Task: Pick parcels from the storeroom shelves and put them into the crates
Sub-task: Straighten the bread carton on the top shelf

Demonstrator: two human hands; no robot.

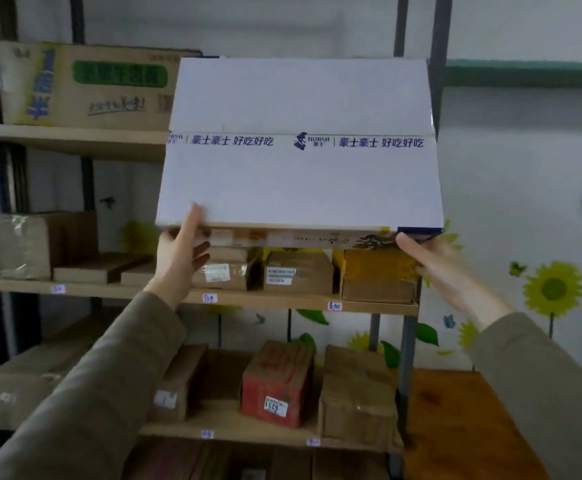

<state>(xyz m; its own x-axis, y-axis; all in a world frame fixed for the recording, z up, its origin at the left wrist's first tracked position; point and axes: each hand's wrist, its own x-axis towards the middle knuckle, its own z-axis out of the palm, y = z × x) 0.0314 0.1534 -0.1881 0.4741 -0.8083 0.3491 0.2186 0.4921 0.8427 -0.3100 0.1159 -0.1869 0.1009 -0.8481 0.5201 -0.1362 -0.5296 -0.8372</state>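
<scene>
Two arms in brownish-green sleeves (109, 375) are pointing up toward the shelves. The left hand (178, 261) is holding the bottom left corner of a big white box (300, 181). Its thumb (194, 216) is lying flat on the front of the box, and its fingers (199, 252) are curling under the bottom edge. The right hand (434, 268) is holding the bottom right corner. Its thumb (409, 242) is pressing up against the edge, and its other fingers are hiding under the box, so I cannot tell how they are bending. The box is hanging in the air between the two hands, in front of the shelves, with a strip of tape (300, 142) with blue letters running across it. Behind it, small brown parcels (296, 275) are sitting on the middle shelf (282, 302). A red box (277, 379) is sitting on the shelf below. A big brown carton (85, 84) is resting on the top shelf. A sunflower picture (554, 289) is showing on the wall.
</scene>
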